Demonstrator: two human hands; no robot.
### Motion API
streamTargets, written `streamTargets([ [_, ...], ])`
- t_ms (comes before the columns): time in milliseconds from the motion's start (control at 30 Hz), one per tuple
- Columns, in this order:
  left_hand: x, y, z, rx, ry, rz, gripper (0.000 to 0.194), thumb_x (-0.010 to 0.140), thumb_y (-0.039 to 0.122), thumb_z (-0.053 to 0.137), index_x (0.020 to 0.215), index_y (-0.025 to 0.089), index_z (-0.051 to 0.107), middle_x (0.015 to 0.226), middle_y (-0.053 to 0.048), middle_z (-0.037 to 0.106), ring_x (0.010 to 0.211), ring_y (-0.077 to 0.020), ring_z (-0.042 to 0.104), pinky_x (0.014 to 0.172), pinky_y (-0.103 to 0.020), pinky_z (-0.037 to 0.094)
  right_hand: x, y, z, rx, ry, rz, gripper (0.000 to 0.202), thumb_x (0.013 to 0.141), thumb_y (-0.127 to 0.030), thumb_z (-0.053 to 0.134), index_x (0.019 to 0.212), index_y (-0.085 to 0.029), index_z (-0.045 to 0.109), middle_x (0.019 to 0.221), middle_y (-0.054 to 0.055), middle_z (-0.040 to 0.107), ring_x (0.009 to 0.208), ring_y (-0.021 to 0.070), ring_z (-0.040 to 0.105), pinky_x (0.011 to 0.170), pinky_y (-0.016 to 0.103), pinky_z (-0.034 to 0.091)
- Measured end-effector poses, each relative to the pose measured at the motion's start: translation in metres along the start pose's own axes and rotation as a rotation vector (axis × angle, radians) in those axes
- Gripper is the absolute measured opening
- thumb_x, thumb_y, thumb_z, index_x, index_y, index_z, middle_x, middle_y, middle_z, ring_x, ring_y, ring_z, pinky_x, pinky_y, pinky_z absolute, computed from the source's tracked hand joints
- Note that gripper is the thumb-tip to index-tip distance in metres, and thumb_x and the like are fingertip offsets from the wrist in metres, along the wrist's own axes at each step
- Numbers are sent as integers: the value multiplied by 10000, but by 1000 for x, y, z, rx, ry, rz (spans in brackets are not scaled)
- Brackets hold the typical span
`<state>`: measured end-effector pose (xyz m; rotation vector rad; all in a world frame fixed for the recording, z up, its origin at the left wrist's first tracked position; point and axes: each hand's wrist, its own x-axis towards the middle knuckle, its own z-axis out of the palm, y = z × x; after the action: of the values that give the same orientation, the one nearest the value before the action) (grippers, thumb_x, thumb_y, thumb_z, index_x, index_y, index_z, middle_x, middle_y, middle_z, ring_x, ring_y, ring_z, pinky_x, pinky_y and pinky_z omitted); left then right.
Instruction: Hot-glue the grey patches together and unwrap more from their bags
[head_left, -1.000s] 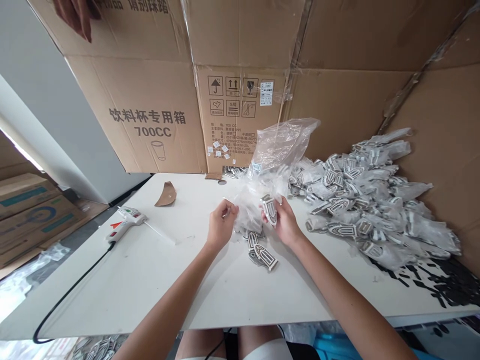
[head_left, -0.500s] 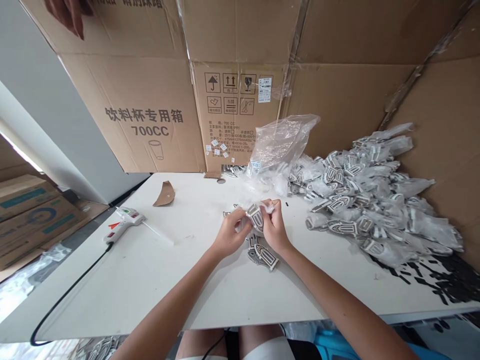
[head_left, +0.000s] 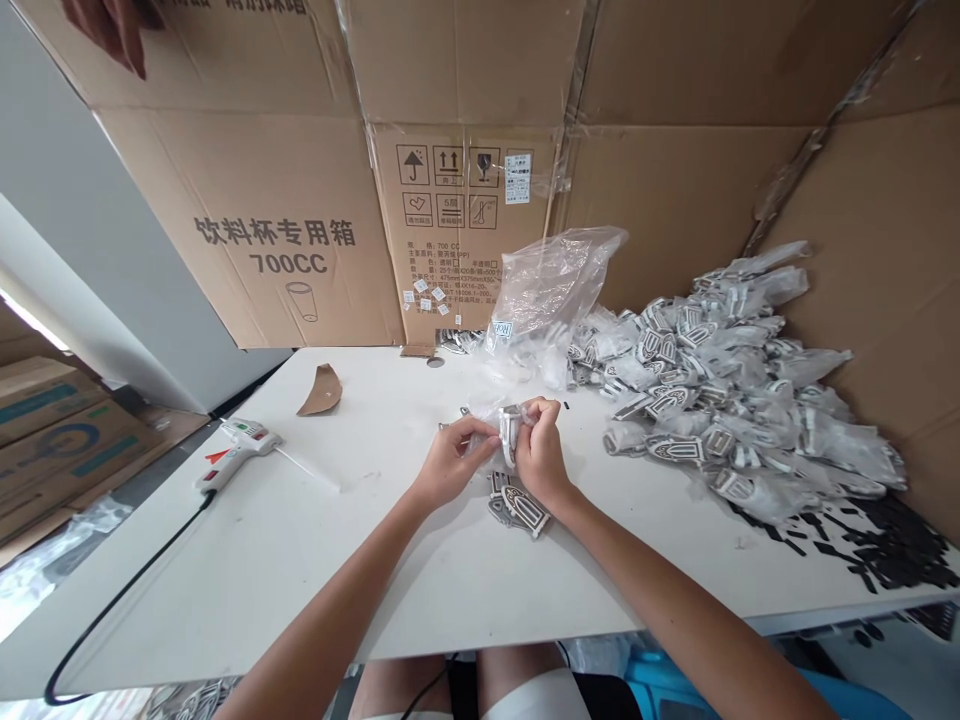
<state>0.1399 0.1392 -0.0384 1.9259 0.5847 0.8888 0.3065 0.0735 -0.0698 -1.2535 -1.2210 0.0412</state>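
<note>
Over the middle of the table, my right hand [head_left: 543, 452] is closed on a small grey-and-white arch-shaped piece [head_left: 509, 436], now seen nearly edge-on. My left hand [head_left: 450, 460] pinches a clear plastic bag [head_left: 484, 425] just left of that piece, its fingertips touching the piece's edge. Whether the bag wraps the piece is hard to tell. Below my hands lie a few loose arch-shaped pieces [head_left: 525, 508], overlapping on the white table [head_left: 420, 590]. Another piece is partly hidden behind my left hand.
A large heap of bagged pieces [head_left: 675, 390] covers the right side, with black strips [head_left: 892, 545] beside it. A clear bag [head_left: 551, 280] stands behind my hands. The corded glue gun [head_left: 236, 455] and a cardboard scrap [head_left: 321, 390] are at left. Cardboard walls [head_left: 465, 80] close off the back.
The held piece has turned from facing me to nearly edge-on. My left fingers have shifted and straightened along the plastic. The whole view has moved slightly.
</note>
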Motion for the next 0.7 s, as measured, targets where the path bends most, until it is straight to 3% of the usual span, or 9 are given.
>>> streamTargets([
  [200,0,4,2,-81,22,-36,367,953,565,726,949,202,775,943,-64,745,827,-196,622,700,-289,473,-2,-1,-3,-10,-72,31,263,955,-122,433,1160,-282,391,937,4,547,743,200,536,703,329,430],
  [333,0,4,3,-136,6,-34,426,985,604,670,1021,197,791,983,-70,736,870,-203,633,735,-295,497,-2,-4,-4,-20,-117,-8,281,974,-138,438,1222,-270,439,1042,53,610,855,226,595,768,366,486],
  [500,0,2,1,-177,-45,-21,434,997,611,656,1004,198,791,1001,-72,730,881,-205,640,762,-302,506,-1,-6,-4,-142,-60,-73,279,964,-117,433,1199,-261,478,1088,80,608,1005,265,597,872,417,501],
  [700,-1,2,0,-150,-36,-47,402,955,597,721,989,200,780,975,-69,727,883,-207,629,772,-308,489,1,-11,-3,-260,-16,-104,262,956,-82,417,1144,-251,488,1010,62,575,961,272,548,837,413,472],
])
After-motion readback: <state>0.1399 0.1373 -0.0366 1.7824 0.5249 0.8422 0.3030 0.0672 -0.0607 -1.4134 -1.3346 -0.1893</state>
